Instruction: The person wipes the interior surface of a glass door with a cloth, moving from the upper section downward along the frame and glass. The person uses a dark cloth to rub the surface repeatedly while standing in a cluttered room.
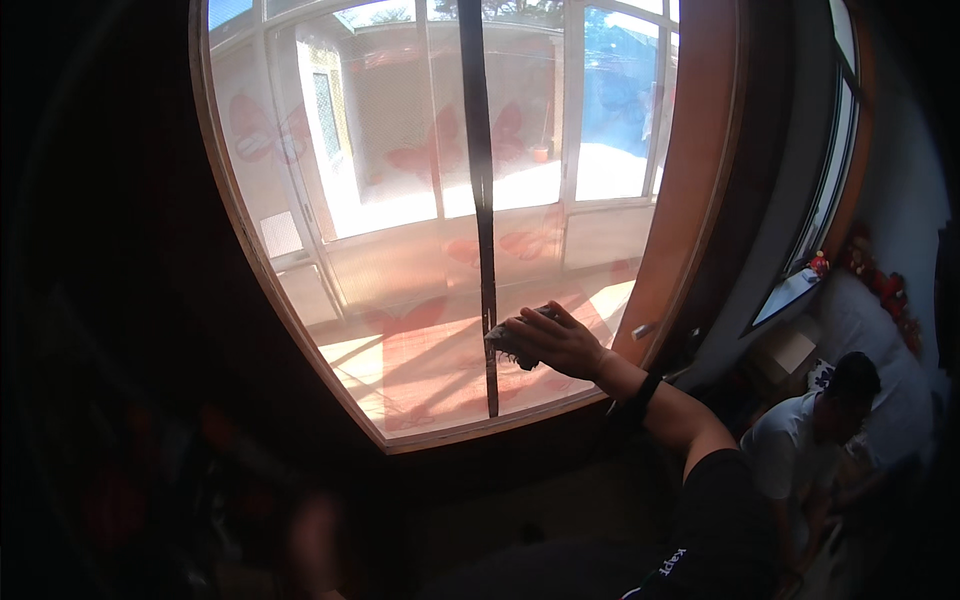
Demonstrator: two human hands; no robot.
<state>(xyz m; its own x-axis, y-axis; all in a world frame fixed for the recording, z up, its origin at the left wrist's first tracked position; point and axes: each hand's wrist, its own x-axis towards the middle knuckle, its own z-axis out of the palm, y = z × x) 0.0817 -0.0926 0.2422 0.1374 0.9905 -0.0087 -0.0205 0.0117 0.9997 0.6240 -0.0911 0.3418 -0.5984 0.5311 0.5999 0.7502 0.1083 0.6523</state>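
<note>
My right hand (559, 341), with a dark band at the wrist, is pressed around a crumpled grey cloth (521, 352). The cloth lies against the lower part of a dark vertical strip (484, 225). This strip runs down the middle of a sheer screen (412, 322) printed with reddish butterflies. A wooden frame (300, 352) surrounds the screen. Low in the picture, my left hand (319, 536) shows as a dim blur, away from the screen; its fingers and anything in them cannot be made out.
Another person (795, 435) in a light shirt bends forward at the right. Behind that person are a cardboard box (784, 349), a white-covered surface (885, 337) and a window (814, 202). Sunlit glazed panels (375, 135) show through the screen. Deep shadow covers the left and lower areas.
</note>
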